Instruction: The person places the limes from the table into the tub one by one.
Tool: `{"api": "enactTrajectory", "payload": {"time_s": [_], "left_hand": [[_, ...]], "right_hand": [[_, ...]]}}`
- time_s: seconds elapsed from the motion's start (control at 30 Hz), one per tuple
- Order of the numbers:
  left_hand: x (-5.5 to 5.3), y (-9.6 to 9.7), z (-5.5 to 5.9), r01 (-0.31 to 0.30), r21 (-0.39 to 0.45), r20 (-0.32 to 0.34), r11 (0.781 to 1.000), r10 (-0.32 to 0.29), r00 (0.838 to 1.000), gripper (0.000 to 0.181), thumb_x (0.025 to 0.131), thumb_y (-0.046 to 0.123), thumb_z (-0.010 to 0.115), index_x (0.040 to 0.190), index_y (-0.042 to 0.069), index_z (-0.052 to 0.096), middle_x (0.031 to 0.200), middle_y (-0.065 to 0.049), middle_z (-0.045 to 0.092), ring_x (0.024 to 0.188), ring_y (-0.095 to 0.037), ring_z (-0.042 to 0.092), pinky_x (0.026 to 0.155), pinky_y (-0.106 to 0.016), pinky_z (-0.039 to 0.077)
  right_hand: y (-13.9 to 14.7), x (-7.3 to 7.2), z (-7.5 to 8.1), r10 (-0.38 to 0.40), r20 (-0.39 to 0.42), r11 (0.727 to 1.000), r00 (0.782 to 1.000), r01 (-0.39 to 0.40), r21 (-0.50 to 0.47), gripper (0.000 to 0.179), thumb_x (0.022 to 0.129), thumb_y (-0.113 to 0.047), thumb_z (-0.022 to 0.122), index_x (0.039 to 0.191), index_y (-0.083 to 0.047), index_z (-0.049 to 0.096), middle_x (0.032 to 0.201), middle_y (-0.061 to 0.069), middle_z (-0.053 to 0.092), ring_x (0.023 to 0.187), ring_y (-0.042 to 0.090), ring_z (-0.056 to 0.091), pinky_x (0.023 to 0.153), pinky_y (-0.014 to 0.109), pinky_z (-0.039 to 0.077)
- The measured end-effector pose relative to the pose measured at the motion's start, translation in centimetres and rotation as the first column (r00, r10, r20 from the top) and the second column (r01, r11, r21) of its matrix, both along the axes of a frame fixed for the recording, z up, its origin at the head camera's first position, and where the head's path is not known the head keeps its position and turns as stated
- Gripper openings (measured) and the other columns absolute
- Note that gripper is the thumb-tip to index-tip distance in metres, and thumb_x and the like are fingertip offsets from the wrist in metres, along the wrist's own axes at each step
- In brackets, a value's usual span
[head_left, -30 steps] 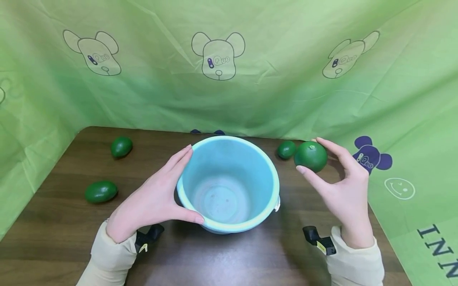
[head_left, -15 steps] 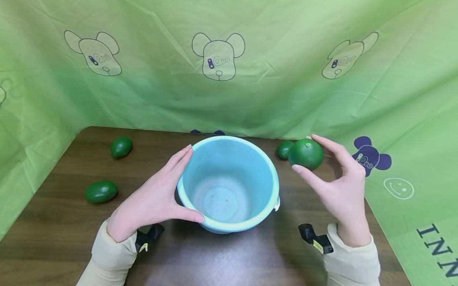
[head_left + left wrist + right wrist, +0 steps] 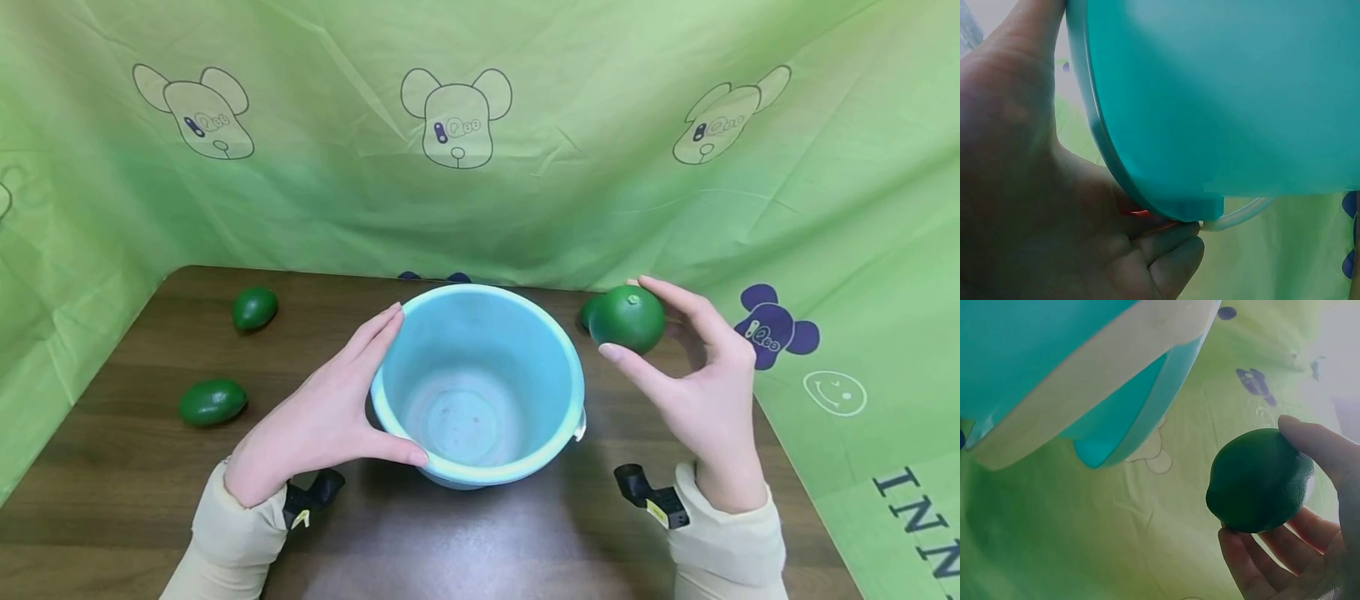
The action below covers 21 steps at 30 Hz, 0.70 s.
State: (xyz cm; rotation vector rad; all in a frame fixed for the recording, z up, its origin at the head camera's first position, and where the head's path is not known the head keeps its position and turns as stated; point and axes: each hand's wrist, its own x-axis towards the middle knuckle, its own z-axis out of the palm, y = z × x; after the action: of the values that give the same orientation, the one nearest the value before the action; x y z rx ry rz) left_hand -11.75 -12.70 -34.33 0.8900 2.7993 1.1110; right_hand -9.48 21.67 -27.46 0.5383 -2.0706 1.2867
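Note:
A light blue bucket (image 3: 491, 477) stands at the middle of the table, with its inside bare in the head view. My left hand (image 3: 326, 408) holds its left rim, thumb on the near side and fingers farther back. The bucket wall (image 3: 1222, 106) fills much of the left wrist view. To the right of the bucket, my right hand (image 3: 701, 392) pinches a dark green lime (image 3: 630, 319) between thumb and fingers, above the table and apart from the rim. The right wrist view shows this lime (image 3: 1257, 481) whole, thumb on one side and fingertips on the other.
Behind the held lime, a smaller green fruit (image 3: 587, 313) is mostly hidden. On the left of the brown wooden table (image 3: 480, 550) lie two more green fruits, one at the back (image 3: 255, 309) and one nearer (image 3: 213, 402). A green printed cloth (image 3: 457, 217) hangs behind.
My right hand has moved left and slightly up with the lime, closer to the bucket, covering more of the small fruit behind. The left hand and bucket have stayed put.

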Motion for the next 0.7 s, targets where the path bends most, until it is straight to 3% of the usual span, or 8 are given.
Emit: {"api": "enactTrajectory", "payload": {"time_s": [0.33, 0.7], "left_hand": [[0.0, -0.1, 0.0, 0.002, -0.008, -0.004, 1.000, -0.002, 1.000, 0.142, 0.061, 0.080, 0.080, 0.165, 0.014, 0.009, 0.168, 0.009, 0.005, 0.150, -0.020, 0.021, 0.112, -0.050, 0.036], [0.0, -0.1, 0.0, 0.007, -0.004, -0.003, 1.000, -0.007, 1.000, 0.141, 0.062, 0.079, 0.080, 0.165, 0.014, 0.009, 0.168, 0.008, 0.006, 0.150, -0.021, 0.022, 0.111, -0.051, 0.036]], "right_hand": [[-0.9, 0.3, 0.6, 0.048, -0.016, 0.999, 0.999, -0.048, -0.020, 0.066, 0.066, 0.024, 0.079, 0.128, 0.011, 0.064, 0.119, 0.023, 0.068, 0.101, 0.020, 0.066, 0.090, 0.026, 0.051], [-1.7, 0.3, 0.8, 0.152, -0.047, 0.985, 0.987, -0.156, -0.077, 0.064, 0.065, 0.023, 0.079, 0.127, 0.014, 0.063, 0.119, 0.025, 0.067, 0.102, 0.022, 0.066, 0.089, 0.027, 0.050]]}}
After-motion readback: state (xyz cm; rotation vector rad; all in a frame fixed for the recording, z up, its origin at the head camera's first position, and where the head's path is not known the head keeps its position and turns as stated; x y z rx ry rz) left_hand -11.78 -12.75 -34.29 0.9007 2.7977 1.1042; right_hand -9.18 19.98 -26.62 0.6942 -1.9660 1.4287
